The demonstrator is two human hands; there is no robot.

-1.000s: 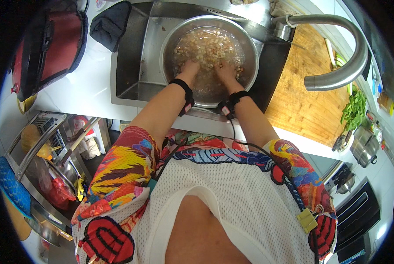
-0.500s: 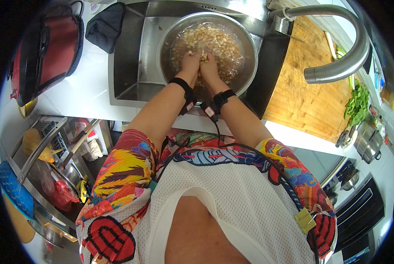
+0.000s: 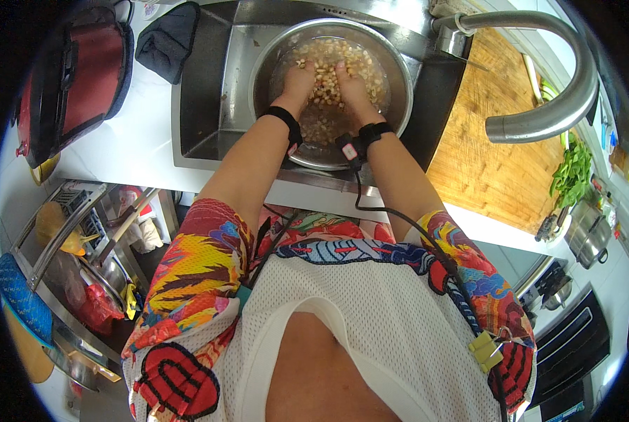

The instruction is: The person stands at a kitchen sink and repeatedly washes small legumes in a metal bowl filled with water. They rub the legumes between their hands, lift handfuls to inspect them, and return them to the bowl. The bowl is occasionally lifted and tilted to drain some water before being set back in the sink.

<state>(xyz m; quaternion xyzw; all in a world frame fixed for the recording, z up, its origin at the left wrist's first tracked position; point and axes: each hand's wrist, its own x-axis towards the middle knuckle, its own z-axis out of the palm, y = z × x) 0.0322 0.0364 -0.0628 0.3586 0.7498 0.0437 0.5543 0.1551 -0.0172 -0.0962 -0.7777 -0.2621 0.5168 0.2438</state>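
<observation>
A round metal basin [image 3: 400,98] stands in the sink, holding cloudy water and many small tan and white kernels [image 3: 339,50]; they look like peanuts or beans, but I cannot tell which. My left hand [image 3: 299,83] and my right hand [image 3: 354,88] are inside the basin, a little apart, palms turned toward each other. A heap of wet kernels lies between them, cupped from both sides. Both thumbs show at the top; the other fingers are mostly hidden under kernels and water. Each wrist wears a black strap with a small device.
The steel sink [image 3: 205,105] surrounds the basin. A curved faucet [image 3: 539,126] reaches over a wooden cutting board [image 3: 494,151] at the right, with green leafy vegetables [image 3: 571,169] beyond it. At the left are a dark cloth [image 3: 168,43] and a red-and-black appliance [image 3: 89,70]. A black cable [image 3: 388,209] hangs from my right wrist.
My hands were close together with a small heap between them. They have moved apart and farther into the basin, with more kernels between them now.
</observation>
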